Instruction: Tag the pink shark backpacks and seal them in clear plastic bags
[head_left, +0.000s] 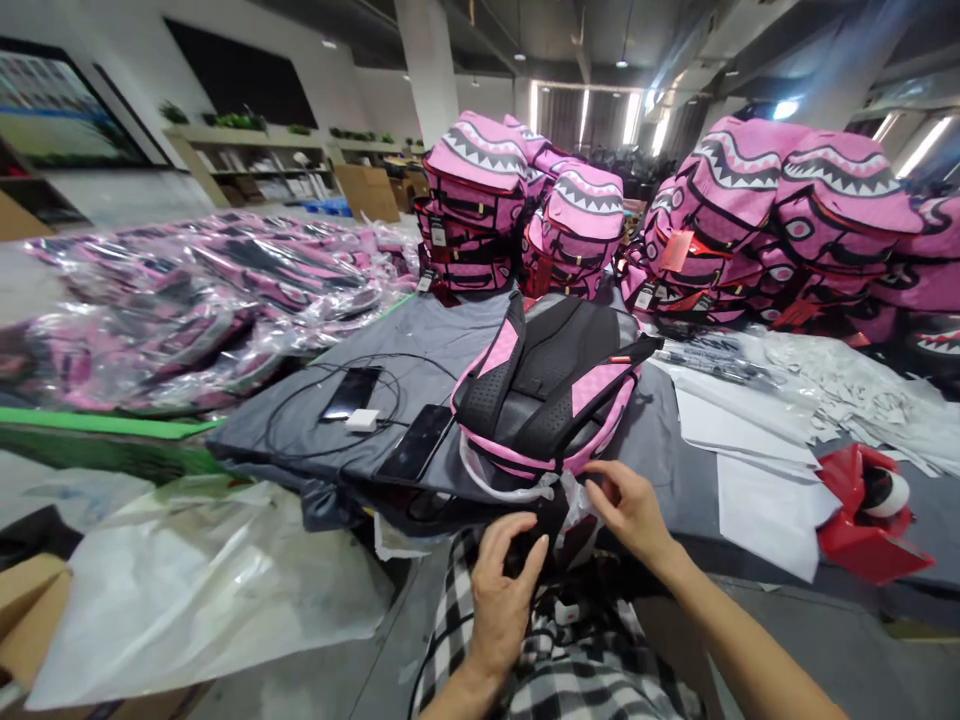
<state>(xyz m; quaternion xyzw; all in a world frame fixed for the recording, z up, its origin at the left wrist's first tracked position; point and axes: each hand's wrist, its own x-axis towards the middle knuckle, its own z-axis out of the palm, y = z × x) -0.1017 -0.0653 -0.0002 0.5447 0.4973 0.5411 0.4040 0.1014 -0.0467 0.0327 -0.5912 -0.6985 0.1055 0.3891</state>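
Observation:
A pink and black backpack (551, 385) lies on the grey-covered table in front of me, its shoulder straps and padded back facing up. Clear plastic (574, 505) hangs at its near bottom edge and seems to belong to a bag around it. My right hand (634, 515) is at that edge, thumb and forefinger closed on the plastic. Below the table edge, over my lap, my left hand (506, 585) is held with thumb and fingers apart and curved, nothing visible between them. Dark material behind the left fingers is hard to make out.
Two phones (418, 440), a white charger (362, 420) and a cable lie left of the backpack. White sheets (769, 510) and a red tape dispenser (870, 510) are at right. Stacked pink backpacks (574, 215) stand behind; plastic-wrapped ones (187, 310) are piled at left.

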